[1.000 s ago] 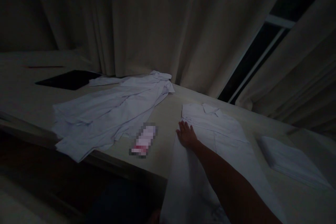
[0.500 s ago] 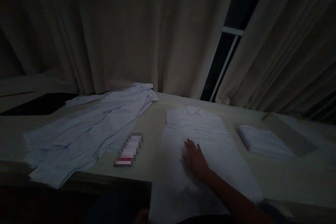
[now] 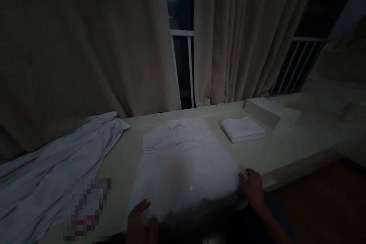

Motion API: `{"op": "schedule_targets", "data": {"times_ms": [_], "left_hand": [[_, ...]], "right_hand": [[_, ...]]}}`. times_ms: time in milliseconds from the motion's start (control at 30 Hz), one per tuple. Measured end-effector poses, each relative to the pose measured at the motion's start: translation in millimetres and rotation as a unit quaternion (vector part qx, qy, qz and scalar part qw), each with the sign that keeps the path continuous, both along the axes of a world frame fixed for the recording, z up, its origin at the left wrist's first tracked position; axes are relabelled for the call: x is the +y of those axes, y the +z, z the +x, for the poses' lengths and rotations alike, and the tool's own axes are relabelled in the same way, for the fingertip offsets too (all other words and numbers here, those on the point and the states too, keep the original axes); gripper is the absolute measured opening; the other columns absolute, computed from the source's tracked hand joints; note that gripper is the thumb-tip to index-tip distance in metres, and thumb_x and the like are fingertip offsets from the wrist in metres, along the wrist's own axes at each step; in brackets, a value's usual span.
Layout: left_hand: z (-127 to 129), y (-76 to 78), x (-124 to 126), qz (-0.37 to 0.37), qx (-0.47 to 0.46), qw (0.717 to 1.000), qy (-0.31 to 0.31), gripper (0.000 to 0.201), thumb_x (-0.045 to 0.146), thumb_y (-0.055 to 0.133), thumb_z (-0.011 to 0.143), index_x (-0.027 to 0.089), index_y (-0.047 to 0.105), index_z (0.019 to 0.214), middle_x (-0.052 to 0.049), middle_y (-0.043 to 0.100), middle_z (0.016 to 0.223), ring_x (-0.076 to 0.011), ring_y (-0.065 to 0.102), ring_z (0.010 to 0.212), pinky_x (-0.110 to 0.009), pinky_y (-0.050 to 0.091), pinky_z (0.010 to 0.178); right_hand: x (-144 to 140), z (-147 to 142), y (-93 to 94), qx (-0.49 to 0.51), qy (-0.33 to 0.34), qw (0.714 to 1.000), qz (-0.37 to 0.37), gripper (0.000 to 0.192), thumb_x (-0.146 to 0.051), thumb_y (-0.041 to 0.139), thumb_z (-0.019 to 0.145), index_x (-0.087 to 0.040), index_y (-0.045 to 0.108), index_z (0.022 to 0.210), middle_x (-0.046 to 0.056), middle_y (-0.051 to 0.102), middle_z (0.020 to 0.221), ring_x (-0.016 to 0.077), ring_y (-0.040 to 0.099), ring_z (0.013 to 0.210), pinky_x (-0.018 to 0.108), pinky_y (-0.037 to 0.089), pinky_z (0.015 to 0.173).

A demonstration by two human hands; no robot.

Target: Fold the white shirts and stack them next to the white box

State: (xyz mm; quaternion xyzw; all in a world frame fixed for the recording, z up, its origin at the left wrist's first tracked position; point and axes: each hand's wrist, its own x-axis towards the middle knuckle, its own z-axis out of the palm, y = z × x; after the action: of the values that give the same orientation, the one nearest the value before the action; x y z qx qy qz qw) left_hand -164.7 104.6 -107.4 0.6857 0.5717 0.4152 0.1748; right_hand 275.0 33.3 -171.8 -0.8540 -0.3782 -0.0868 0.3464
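A white collared shirt (image 3: 185, 171) lies on the pale table, collar away from me, its sleeves folded across below the collar. At its lower left corner my left hand (image 3: 141, 221) is closed on the cloth; its lower part is dark and partly out of frame. My right hand (image 3: 253, 187) pinches the shirt at the lower right corner. Between the two hands the near edge of the cloth is shadowed and blurred.
Another white shirt (image 3: 65, 152) lies spread on the left, beside a pixelated object (image 3: 88, 209). To the right sit a folded white garment (image 3: 243, 129) and a white box (image 3: 261, 112). Beige curtains (image 3: 137, 45) hang behind the table (image 3: 297, 141).
My right hand has gone from lying flat mid-shirt to its lower right corner. My left hand has come up to the lower left corner. The view has turned right.
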Motion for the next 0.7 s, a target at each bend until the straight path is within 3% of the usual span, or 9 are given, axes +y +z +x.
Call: {"op": "schedule_targets", "data": {"times_ms": [100, 200, 300, 433, 567, 700], "left_hand": [[71, 23.9, 34, 0.037, 0.049, 0.992, -0.111, 0.044, 0.038, 0.043, 0.084, 0.017, 0.048, 0.122, -0.014, 0.049, 0.134, -0.0276, 0.045, 0.128, -0.046, 0.036, 0.109], [148, 30.6, 76, 0.046, 0.138, 0.968, -0.206, 0.043, 0.036, 0.037, 0.09, 0.015, 0.05, 0.125, -0.014, 0.046, 0.141, -0.0248, 0.04, 0.133, -0.043, 0.032, 0.113], [217, 24.2, 116, 0.043, 0.262, 0.924, -0.277, 0.049, 0.032, 0.031, 0.094, 0.009, 0.045, 0.134, -0.017, 0.041, 0.147, -0.025, 0.034, 0.138, -0.043, 0.027, 0.114], [291, 10.2, 155, 0.029, 0.321, 0.89, -0.322, 0.048, 0.029, 0.03, 0.094, 0.008, 0.047, 0.135, -0.019, 0.041, 0.147, -0.0296, 0.037, 0.137, -0.046, 0.031, 0.11], [346, -3.2, 182, 0.029, 0.358, 0.87, -0.339, 0.049, 0.029, 0.026, 0.096, 0.011, 0.044, 0.138, -0.017, 0.035, 0.151, -0.0344, 0.03, 0.139, -0.054, 0.03, 0.108], [386, -17.5, 197, 0.035, 0.387, 0.855, -0.344, 0.052, 0.034, 0.025, 0.096, 0.013, 0.039, 0.142, -0.014, 0.033, 0.153, -0.0316, 0.028, 0.141, -0.052, 0.027, 0.11]], "right_hand": [[-10, -7, -8.9, 0.059, -0.027, 0.997, 0.038, 0.053, -0.053, 0.047, 0.079, -0.009, 0.059, 0.105, 0.02, 0.061, 0.097, 0.0323, 0.056, 0.096, 0.043, 0.044, 0.089], [-12, -11, -10.1, 0.12, -0.036, 0.991, 0.043, 0.044, -0.052, 0.049, 0.075, -0.014, 0.06, 0.094, 0.019, 0.062, 0.093, 0.0323, 0.057, 0.094, 0.042, 0.046, 0.087], [-15, -9, -8.3, 0.201, -0.056, 0.977, 0.048, 0.037, -0.053, 0.053, 0.07, -0.019, 0.059, 0.085, 0.016, 0.064, 0.086, 0.0317, 0.061, 0.087, 0.042, 0.05, 0.081], [-20, -8, -2.0, 0.347, -0.038, 0.934, 0.073, 0.03, -0.049, 0.056, 0.069, -0.02, 0.059, 0.079, 0.013, 0.068, 0.08, 0.0287, 0.066, 0.076, 0.038, 0.053, 0.068], [-27, -10, 9.0, 0.395, 0.04, 0.917, 0.027, 0.022, -0.044, 0.057, 0.074, -0.022, 0.063, 0.074, 0.008, 0.07, 0.074, 0.0266, 0.067, 0.074, 0.034, 0.051, 0.061], [-30, -8, 16.7, 0.441, 0.084, 0.893, -0.036, 0.021, -0.037, 0.057, 0.078, -0.019, 0.062, 0.069, 0.004, 0.067, 0.07, 0.0205, 0.064, 0.072, 0.026, 0.044, 0.058]]}}
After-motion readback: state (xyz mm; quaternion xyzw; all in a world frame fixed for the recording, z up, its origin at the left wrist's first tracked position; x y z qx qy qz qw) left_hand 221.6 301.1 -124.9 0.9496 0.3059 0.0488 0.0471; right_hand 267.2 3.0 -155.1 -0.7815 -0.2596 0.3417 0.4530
